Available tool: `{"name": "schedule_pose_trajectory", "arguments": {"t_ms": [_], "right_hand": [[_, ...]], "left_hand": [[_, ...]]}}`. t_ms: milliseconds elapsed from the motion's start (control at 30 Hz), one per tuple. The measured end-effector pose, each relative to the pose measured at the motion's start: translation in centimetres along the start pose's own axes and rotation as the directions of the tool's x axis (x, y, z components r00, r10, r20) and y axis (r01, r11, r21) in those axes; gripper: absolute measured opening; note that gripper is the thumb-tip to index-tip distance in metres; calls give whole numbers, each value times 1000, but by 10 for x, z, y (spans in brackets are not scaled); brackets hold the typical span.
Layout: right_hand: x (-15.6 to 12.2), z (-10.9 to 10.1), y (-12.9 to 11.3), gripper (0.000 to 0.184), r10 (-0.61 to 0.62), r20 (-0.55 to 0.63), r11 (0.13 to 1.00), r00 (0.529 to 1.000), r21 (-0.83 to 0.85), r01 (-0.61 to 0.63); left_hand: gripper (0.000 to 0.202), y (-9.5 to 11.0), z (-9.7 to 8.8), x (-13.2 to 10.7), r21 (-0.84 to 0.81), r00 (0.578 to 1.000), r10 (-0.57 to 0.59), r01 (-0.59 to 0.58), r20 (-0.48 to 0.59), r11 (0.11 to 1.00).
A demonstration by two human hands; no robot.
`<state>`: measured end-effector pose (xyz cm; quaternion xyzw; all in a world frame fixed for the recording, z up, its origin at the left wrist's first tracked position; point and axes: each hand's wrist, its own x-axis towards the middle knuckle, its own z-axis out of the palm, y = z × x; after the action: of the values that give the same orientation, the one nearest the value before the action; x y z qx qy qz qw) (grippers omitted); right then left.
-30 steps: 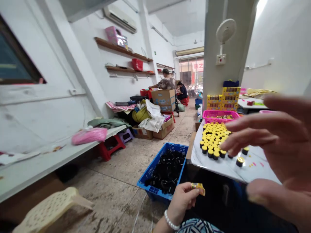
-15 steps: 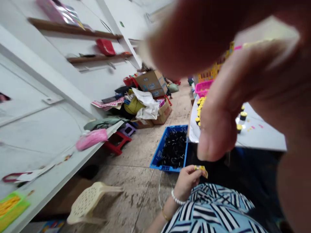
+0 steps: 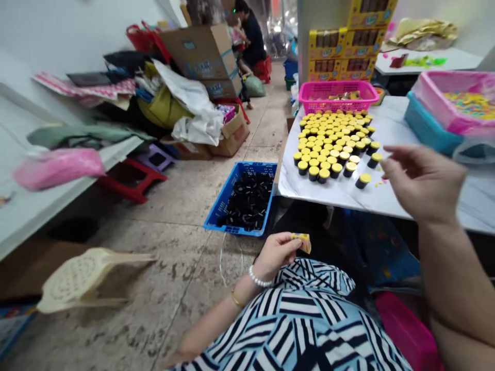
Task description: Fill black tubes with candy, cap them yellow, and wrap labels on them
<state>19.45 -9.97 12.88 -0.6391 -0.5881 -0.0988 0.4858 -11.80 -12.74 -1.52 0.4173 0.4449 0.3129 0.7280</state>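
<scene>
My left hand (image 3: 276, 253), low over my lap, is closed and pinches a small yellow printed packet (image 3: 303, 242) between thumb and fingers. A white bead bracelet and a thin gold bangle circle that wrist. My right hand (image 3: 427, 180) hovers above the white table (image 3: 386, 203) with thumb and forefinger apart and nothing visible between them; its other fingers are bent and partly hidden. Just left of it stand several small black jars with yellow lids (image 3: 328, 147), packed in rows with a few loose ones at the near right. Tiny coloured bits (image 3: 381, 183) lie by the right fingertips.
A pink basket (image 3: 305, 103) sits behind the jars, near stacked yellow boxes (image 3: 328, 46). Pink and blue tubs (image 3: 429, 121) stand at the right. On the floor are a blue crate (image 3: 216, 211) of black pieces and a cream stool (image 3: 81, 278). A person (image 3: 253, 36) sits far back.
My right hand has dropped from close before the camera to above the table. The view has swung right and down, showing more of the jars. My left hand keeps the packet.
</scene>
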Motion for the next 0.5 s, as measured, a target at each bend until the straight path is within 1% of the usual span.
{"name": "schedule_pose_trajectory", "arguments": {"t_ms": [67, 133, 200, 267, 333, 367, 400, 433, 467, 500], "right_hand": [[-11, 27, 31, 25, -66, 80, 988, 995, -137, 76], [-24, 50, 61, 29, -41, 158, 962, 987, -262, 82], [-34, 68, 85, 34, 6, 215, 936, 977, -344, 70], [-39, 78, 96, 34, 33, 233, 922, 972, -382, 60], [-39, 80, 94, 32, 59, 215, 926, 975, -377, 27], [-40, 78, 88, 33, 88, 201, 942, 976, -336, -16], [-41, 75, 80, 38, 134, 201, 965, 970, -248, -82], [-43, 71, 70, 46, 194, 225, 979, 955, -112, -173], [-46, 67, 58, 55, 255, 285, 957, 924, 64, -283], [-50, 63, 46, 61, 294, 379, 882, 877, 245, -402]], "left_hand": [[44, 5, 2, 11, -66, 999, -28, 29, 21, 997], [45, 17, 5, 22, -131, 999, -34, 37, 28, 991], [44, 31, 7, 32, -182, 999, -18, 23, 29, 983], [42, 45, 8, 39, -221, 999, 0, 7, 35, 975], [39, 56, 11, 44, -255, 998, 20, -6, 51, 967], [38, 60, 12, 46, -273, 998, 28, -10, 62, 962], [37, 63, 13, 48, -293, 997, 32, -10, 70, 956], [35, 65, 14, 50, -315, 997, 30, -5, 76, 949], [34, 67, 15, 51, -337, 997, 24, 5, 80, 941], [33, 68, 16, 53, -358, 996, 15, 16, 85, 933]]}}
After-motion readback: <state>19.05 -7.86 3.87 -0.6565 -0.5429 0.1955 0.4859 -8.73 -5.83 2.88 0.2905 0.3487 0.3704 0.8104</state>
